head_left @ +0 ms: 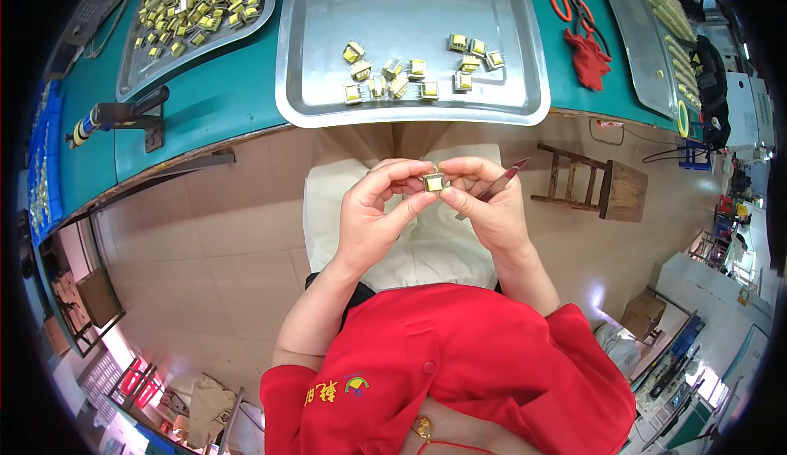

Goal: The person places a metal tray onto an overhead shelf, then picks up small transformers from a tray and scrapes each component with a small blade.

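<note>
Between my fingertips, above my lap, is a small transformer (434, 182) with a metal core and yellow wrapping. My left hand (384, 201) pinches it from the left with thumb and fingers. The right hand (485, 201) is closed at its other side, and dark red tweezers (502, 183) lie across its fingers, pointing up and right. Ahead, a wide metal tray (393, 37) holds similar transformers in two loose groups; one group (399, 86) is near the middle of its front edge, the other (470, 63) to the right.
A second tray (129, 78), heaped with transformers, stands at the left of the green table (254, 70). A clamp-like fixture (123, 117) juts over the left front edge. Orange-handled scissors (566, 6) and a red cloth (588, 61) lie right. A wooden stool (619, 190) stands on the floor.
</note>
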A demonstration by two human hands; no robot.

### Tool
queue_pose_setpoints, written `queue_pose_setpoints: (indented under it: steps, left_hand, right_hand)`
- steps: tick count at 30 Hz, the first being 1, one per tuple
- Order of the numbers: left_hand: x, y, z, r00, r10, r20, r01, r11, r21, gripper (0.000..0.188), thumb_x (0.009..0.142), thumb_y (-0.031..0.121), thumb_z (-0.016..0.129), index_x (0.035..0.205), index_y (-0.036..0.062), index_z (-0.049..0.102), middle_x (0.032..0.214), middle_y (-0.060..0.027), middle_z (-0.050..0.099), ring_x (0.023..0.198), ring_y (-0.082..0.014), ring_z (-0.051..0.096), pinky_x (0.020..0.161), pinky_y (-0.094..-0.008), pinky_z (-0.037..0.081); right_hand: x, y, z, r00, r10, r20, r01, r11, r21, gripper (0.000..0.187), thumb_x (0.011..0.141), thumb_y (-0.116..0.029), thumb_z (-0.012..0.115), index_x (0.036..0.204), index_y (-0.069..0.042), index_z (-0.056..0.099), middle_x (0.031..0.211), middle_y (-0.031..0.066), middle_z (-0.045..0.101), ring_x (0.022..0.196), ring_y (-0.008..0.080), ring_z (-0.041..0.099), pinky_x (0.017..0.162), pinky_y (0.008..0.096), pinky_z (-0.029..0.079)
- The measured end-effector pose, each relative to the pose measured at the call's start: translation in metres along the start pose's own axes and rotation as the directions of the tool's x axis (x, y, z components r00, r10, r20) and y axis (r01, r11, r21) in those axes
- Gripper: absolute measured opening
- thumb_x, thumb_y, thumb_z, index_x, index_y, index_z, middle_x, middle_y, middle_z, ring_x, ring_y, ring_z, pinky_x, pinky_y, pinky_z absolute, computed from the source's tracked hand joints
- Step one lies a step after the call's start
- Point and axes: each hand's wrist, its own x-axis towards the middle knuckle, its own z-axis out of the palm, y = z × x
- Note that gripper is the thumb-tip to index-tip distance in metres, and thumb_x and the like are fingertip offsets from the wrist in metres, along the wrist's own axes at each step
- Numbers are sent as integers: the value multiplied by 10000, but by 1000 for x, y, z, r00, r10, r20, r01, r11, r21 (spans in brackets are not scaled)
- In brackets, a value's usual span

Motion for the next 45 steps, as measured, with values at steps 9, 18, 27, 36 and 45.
queue_pose_setpoints:
  steps: [9,18,27,36,45]
  left_hand:
    - [0,1,1,1000,-7,0,7,1000,13,317,787,-51,642,1096,-34,572,1038,-84,581,913,-138,578,806,-264,476]
    - [0,-1,0,1000,0,8,-1,1000,14,322,796,-52,631,1111,-38,566,1040,-90,583,918,-144,583,808,-263,475]
    - [2,5,3,939,341,47,-306,762,571,335,719,-30,685,1040,54,643,975,-76,588,844,-180,569,755,-288,461]
    - [2,1,5,973,230,11,-214,886,412,402,687,-42,709,1070,27,606,1081,-96,536,993,-196,542,814,-281,463]
    - [6,-7,-5,979,171,110,-196,938,286,341,720,-65,683,1039,21,601,1143,-117,507,1083,-210,496,874,-296,438]
  right_hand:
    - [-1,2,-3,1000,3,13,-3,1000,-13,282,799,36,631,1074,40,569,940,108,653,829,113,622,652,191,466]
    - [-1,2,-5,1000,17,7,-17,999,-52,277,797,46,630,1067,40,572,941,107,653,828,108,620,635,182,458]
    - [1,-2,1,1000,27,-3,-27,985,-170,276,815,-3,627,1085,33,580,809,7,591,621,19,455,510,176,332]
    - [0,5,-5,941,282,188,-333,870,364,285,886,-126,559,1117,41,562,929,85,613,553,14,356,462,171,253]
    - [3,7,-4,916,346,204,-399,844,358,326,891,-179,561,1141,31,552,967,118,608,548,30,373,468,181,275]
